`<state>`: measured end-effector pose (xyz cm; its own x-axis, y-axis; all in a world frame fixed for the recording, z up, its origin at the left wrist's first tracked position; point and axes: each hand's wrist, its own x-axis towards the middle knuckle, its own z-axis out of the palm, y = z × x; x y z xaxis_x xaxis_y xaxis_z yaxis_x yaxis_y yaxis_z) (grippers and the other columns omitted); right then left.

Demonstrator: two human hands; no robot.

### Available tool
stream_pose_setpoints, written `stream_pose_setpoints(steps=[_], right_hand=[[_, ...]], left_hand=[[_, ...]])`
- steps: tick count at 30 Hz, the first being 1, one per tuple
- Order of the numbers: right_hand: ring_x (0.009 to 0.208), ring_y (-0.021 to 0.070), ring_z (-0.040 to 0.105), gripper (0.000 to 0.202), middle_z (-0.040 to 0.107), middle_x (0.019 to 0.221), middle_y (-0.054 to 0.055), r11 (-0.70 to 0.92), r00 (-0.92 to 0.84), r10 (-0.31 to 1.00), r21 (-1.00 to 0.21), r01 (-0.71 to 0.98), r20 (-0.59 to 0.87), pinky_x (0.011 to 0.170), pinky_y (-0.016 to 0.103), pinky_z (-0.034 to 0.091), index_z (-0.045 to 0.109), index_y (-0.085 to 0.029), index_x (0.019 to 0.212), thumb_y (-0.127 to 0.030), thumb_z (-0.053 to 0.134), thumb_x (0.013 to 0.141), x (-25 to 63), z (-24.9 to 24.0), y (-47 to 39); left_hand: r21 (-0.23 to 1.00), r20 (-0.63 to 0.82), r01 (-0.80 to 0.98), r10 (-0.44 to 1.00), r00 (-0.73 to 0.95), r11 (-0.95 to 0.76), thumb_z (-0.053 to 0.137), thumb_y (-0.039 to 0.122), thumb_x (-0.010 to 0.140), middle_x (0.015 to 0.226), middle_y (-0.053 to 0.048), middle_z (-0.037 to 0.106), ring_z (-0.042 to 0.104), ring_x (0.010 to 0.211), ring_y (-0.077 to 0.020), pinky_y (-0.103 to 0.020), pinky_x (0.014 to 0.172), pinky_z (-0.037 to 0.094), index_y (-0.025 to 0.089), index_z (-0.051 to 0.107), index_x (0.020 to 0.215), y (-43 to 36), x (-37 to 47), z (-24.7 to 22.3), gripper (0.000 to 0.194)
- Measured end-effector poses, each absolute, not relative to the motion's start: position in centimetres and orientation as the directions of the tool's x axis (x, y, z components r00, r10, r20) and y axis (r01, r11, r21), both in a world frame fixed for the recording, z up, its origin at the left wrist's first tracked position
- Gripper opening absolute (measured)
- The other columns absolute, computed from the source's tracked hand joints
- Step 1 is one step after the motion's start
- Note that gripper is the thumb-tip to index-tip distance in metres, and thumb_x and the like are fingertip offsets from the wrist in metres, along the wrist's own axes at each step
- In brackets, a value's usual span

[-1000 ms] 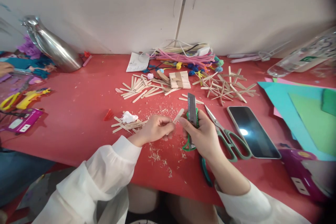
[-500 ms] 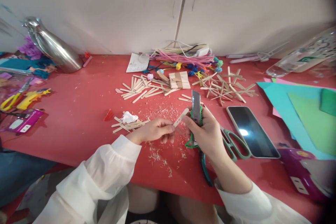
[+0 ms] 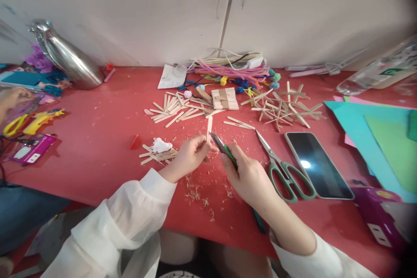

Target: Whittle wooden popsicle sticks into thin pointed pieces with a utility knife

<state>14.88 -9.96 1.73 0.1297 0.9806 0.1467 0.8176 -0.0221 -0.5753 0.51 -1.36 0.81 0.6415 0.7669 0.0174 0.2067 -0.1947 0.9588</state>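
Between the fingers of my left hand (image 3: pixel 192 155) is a wooden craft stick (image 3: pixel 209 127), its far end pointing up and away from me. My right hand (image 3: pixel 246 173) is closed round a green utility knife (image 3: pixel 230 155). The knife's blade (image 3: pixel 216 141) points up and left and meets or nearly meets the stick's edge; exact contact is too small to tell. Wood shavings (image 3: pixel 193 193) lie scattered on the red table (image 3: pixel 107 139) under and around both hands. Left of my left hand, a white crumpled lump (image 3: pixel 161 145) rests on several craft sticks (image 3: pixel 150 155).
Scissors (image 3: pixel 285 173) and a phone (image 3: pixel 317 165) lie right of my right hand. Loose sticks (image 3: pixel 286 106), a bundled stack (image 3: pixel 224 98) and pink pipe cleaners (image 3: pixel 231 71) are at the back. A steel jug (image 3: pixel 70 58) stands back left. Another person's hand (image 3: pixel 14 97) shows at the far left.
My right hand has turned the knife from upright so its blade now points at the stick. The stick has swung more upright in my left hand. Another person's hand has appeared at the left.
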Motion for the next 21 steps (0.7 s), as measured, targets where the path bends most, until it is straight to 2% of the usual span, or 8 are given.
stream_pose_setpoints(steps=[6,10,13,21], right_hand=[[0.042,0.0177,0.052,0.024,0.056,0.054,0.002,-0.043,0.125,0.985,-0.542,0.839,0.117,0.042,0.025,0.026,0.05,-0.017,0.09,-0.032,0.032,0.086,14.77,1.45,-10.02],[0.037,0.0147,0.046,0.018,0.049,0.048,-0.002,-0.067,0.134,0.988,-0.579,0.813,0.074,0.042,0.024,0.021,0.047,-0.019,0.085,-0.031,0.033,0.085,14.59,1.46,-10.09],[0.036,0.0142,0.044,0.013,0.043,0.045,-0.004,-0.089,0.141,0.989,-0.637,0.766,0.032,0.041,0.024,0.02,0.043,-0.021,0.08,-0.031,0.035,0.084,14.48,1.74,-10.14],[0.035,0.0093,0.045,0.018,0.047,0.052,-0.006,-0.16,0.085,0.987,-0.864,0.478,-0.136,0.04,0.022,0.035,0.037,-0.023,0.075,-0.036,0.034,0.087,14.19,2.31,-10.18]], left_hand=[[0.939,0.055,0.24,0.795,0.604,-0.247,0.041,0.041,0.09,0.062,0.0,0.06,0.059,0.054,-0.0109,-0.019,0.055,0.044,0.015,0.056,0.085,-1.47,0.6,0.82,0.03],[0.881,0.09,0.329,0.804,0.588,-0.34,0.039,0.04,0.09,0.058,0.0,0.061,0.061,0.055,-0.0129,-0.02,0.054,0.043,0.016,0.054,0.081,-1.59,0.59,0.64,0.029],[0.856,0.13,0.345,0.807,0.576,-0.385,0.038,0.039,0.091,0.062,-0.001,0.064,0.063,0.059,-0.0136,-0.021,0.056,0.043,0.017,0.053,0.079,-1.67,0.56,0.37,0.029],[0.854,0.178,0.327,0.817,0.548,-0.405,0.035,0.04,0.091,0.066,-0.002,0.065,0.062,0.061,-0.0136,-0.022,0.058,0.044,0.018,0.05,0.072,-2.09,0.63,0.18,0.033]])
